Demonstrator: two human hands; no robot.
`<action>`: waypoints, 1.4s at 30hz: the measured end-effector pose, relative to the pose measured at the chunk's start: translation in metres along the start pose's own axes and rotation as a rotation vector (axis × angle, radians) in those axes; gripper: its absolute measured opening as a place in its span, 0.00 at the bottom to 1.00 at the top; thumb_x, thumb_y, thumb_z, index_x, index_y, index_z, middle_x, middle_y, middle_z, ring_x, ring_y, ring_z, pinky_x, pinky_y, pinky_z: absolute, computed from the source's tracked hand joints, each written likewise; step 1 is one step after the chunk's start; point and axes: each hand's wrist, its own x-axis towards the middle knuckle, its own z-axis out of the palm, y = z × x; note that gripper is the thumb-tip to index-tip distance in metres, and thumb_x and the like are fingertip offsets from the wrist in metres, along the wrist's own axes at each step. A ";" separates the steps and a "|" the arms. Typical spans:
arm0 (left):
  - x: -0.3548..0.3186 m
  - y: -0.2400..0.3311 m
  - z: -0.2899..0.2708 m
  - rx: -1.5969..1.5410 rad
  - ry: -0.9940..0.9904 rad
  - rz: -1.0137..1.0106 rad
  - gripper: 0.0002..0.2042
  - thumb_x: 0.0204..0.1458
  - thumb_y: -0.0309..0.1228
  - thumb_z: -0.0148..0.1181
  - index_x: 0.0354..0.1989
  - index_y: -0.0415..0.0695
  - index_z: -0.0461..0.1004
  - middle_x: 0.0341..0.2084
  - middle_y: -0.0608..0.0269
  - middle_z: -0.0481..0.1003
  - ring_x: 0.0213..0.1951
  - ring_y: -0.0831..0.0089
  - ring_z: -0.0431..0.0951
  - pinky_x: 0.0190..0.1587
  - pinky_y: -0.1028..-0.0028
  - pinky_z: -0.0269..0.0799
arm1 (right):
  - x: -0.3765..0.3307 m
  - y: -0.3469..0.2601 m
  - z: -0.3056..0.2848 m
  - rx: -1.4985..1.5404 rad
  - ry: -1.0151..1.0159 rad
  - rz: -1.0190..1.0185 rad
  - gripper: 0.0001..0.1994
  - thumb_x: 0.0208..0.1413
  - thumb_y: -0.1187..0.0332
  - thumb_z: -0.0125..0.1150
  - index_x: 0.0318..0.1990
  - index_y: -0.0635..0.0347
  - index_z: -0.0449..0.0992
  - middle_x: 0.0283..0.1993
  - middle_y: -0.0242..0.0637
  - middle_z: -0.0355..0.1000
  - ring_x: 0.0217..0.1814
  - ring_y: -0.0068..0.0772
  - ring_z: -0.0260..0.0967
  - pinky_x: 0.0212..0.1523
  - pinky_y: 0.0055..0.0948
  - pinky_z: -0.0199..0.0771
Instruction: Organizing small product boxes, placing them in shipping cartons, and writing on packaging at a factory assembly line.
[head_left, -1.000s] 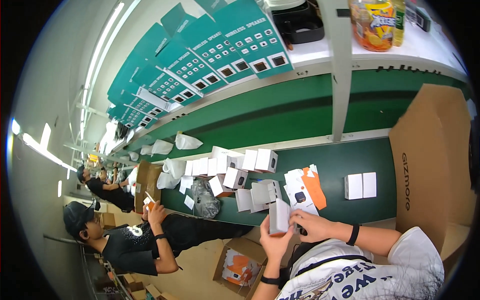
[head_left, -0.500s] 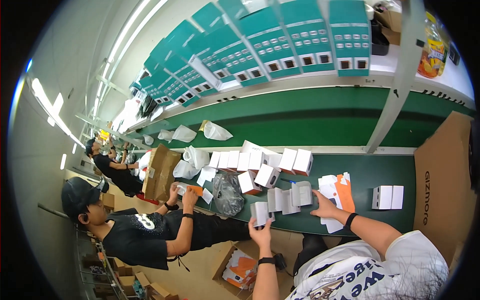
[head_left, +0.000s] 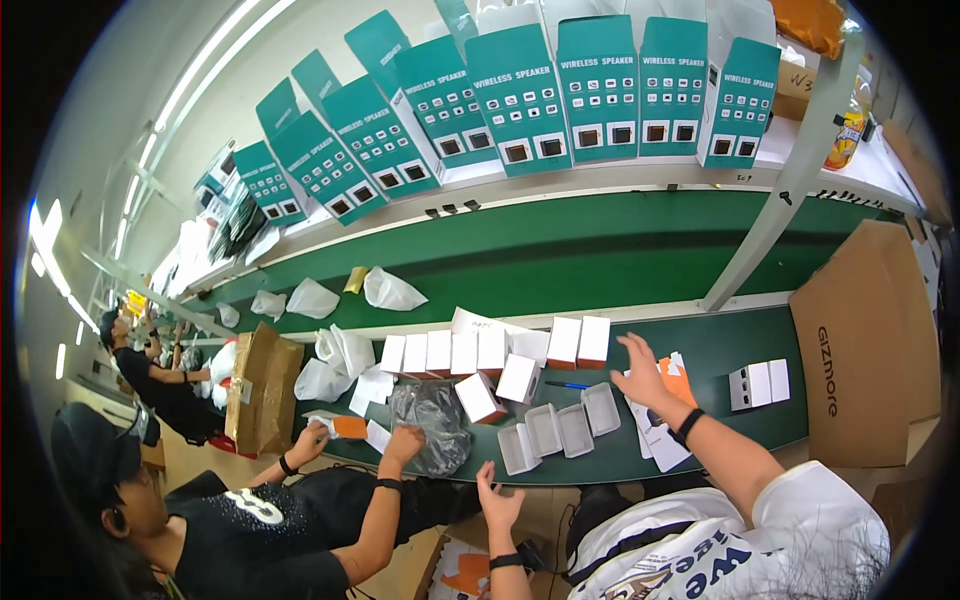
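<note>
Several open, pale grey box trays stand in a slanting row on the green table. My left hand is off the table edge just below the leftmost tray, its fingers apart and nothing in it. Beyond the right end of the row, my right hand reaches out with spread fingers, also holding nothing. Nearest to its fingertips is a white box with an orange-brown base, with a gap between. Under and beside my right wrist lie white and orange printed sheets.
More white boxes line the table's far side, near a blue pen. A grey plastic bag lies left of the trays. Two white boxes and a large carton stand right. A co-worker's hand is near the bag.
My left hand has let go of the leftmost tray, which now stands on the table, and drawn back. My right hand has moved up from the trays toward the white boxes. The view has shifted.
</note>
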 end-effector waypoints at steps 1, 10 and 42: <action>-0.002 -0.003 -0.006 0.030 -0.005 -0.029 0.35 0.40 0.18 0.66 0.61 0.43 0.65 0.66 0.50 0.66 0.68 0.54 0.68 0.62 0.54 0.69 | 0.018 -0.011 0.004 -0.055 -0.026 -0.007 0.43 0.45 0.66 0.72 0.71 0.58 0.60 0.76 0.52 0.54 0.76 0.64 0.51 0.71 0.56 0.62; 0.062 0.045 -0.015 0.075 0.100 0.054 0.18 0.57 0.26 0.65 0.55 0.38 0.73 0.52 0.50 0.78 0.55 0.58 0.79 0.56 0.64 0.74 | 0.101 -0.056 0.046 -0.398 -0.453 0.068 0.60 0.33 0.59 0.84 0.77 0.44 0.51 0.78 0.33 0.51 0.80 0.60 0.44 0.62 0.80 0.61; 0.188 0.082 0.040 1.114 -0.080 0.363 0.39 0.31 0.54 0.75 0.47 0.31 0.83 0.72 0.32 0.53 0.72 0.29 0.48 0.64 0.32 0.58 | -0.023 0.243 -0.363 -0.496 -0.072 0.261 0.56 0.28 0.69 0.83 0.73 0.42 0.61 0.71 0.36 0.63 0.73 0.51 0.55 0.63 0.62 0.63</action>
